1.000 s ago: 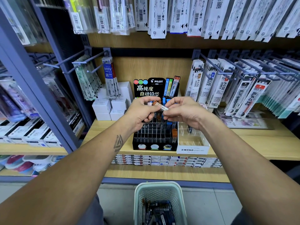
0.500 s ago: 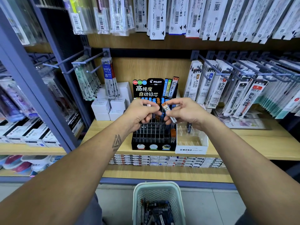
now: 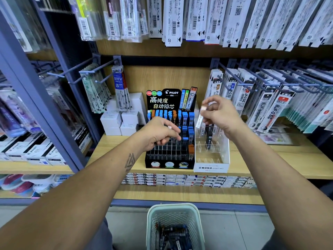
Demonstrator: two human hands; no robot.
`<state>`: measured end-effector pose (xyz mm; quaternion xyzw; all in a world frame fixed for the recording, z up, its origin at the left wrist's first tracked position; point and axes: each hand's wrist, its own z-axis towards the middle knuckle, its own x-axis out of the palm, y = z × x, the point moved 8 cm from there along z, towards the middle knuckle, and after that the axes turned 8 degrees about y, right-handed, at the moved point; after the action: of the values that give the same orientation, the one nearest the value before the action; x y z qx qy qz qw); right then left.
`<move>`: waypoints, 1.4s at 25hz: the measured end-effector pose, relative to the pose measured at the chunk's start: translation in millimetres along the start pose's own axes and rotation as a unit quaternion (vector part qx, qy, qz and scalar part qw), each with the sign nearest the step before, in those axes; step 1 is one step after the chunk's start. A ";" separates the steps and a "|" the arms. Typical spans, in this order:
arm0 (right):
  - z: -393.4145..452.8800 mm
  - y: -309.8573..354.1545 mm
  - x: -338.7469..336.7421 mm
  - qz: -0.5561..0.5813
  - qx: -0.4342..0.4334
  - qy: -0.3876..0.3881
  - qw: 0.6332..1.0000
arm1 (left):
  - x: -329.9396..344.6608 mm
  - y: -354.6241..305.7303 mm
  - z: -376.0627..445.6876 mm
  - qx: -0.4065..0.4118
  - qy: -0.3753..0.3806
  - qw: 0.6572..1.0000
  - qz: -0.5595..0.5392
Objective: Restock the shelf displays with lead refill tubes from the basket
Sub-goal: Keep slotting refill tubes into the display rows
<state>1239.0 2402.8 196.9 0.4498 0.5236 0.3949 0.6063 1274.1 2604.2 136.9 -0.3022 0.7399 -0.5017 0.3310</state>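
The tube (image 3: 200, 118) was motion-blurred, roughly upright, pinched by the right hand (image 3: 220, 115). The left hand (image 3: 158, 133) curled around something mostly hidden.

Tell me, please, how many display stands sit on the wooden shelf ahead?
2, side by side: the black stand under the left hand, and the white stand beside it, below the right hand. Others may be hidden.
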 end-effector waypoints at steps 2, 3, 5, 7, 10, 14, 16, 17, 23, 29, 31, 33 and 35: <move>0.5 6.3 -12.9 0.004 -0.024 -0.015 1.000 | 11.0 -1.6 -1.6 0.001 0.044 0.999 0.031; 0.7 6.6 -12.9 0.007 -0.027 -0.009 1.000 | 14.1 -1.9 -1.8 0.002 0.058 0.997 0.044; 0.1 2.8 -5.0 -0.012 -0.021 0.021 1.000 | 17.0 -1.2 0.2 -0.001 0.065 0.996 0.069; -0.9 -2.4 5.4 -0.055 -0.015 0.057 0.997 | 15.9 0.1 3.0 -0.008 0.047 0.995 0.085; -1.8 -6.1 17.6 -0.114 -0.022 0.095 0.989 | 13.5 1.8 6.4 -0.016 0.016 0.996 0.081; -4.1 -14.3 38.6 -0.266 -0.044 0.116 0.956 | 12.2 3.9 9.2 -0.018 0.005 0.997 0.073; -5.1 -17.3 44.6 -0.329 -0.066 0.094 0.937 | 10.2 4.5 10.1 -0.016 0.001 0.997 0.070; -5.7 -18.2 47.5 -0.351 -0.077 0.089 0.929 | 9.2 5.4 10.6 -0.016 0.001 0.998 0.068; -5.0 -22.6 67.8 -0.446 -0.108 0.112 0.881 | 4.7 13.2 10.4 -0.032 0.019 0.998 0.056; -4.7 -18.0 68.2 -0.461 -0.109 0.089 0.876 | 8.2 20.1 3.5 -0.082 0.080 0.991 0.070; -4.9 -16.1 70.2 -0.469 -0.117 0.090 0.871 | 2.4 26.1 0.1 -0.099 0.091 0.987 0.089; -5.7 -16.0 73.5 -0.477 -0.122 0.095 0.865 | -4.2 30.7 -3.4 -0.109 0.092 0.984 0.103; -5.8 -17.4 75.8 -0.480 -0.119 0.096 0.864 | -7.2 31.8 -6.3 -0.110 0.091 0.985 0.101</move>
<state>1244.0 2470.6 158.8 0.0268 0.6794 0.1560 0.7165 1269.8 2623.2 110.0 -0.2132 0.8443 -0.4068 0.2760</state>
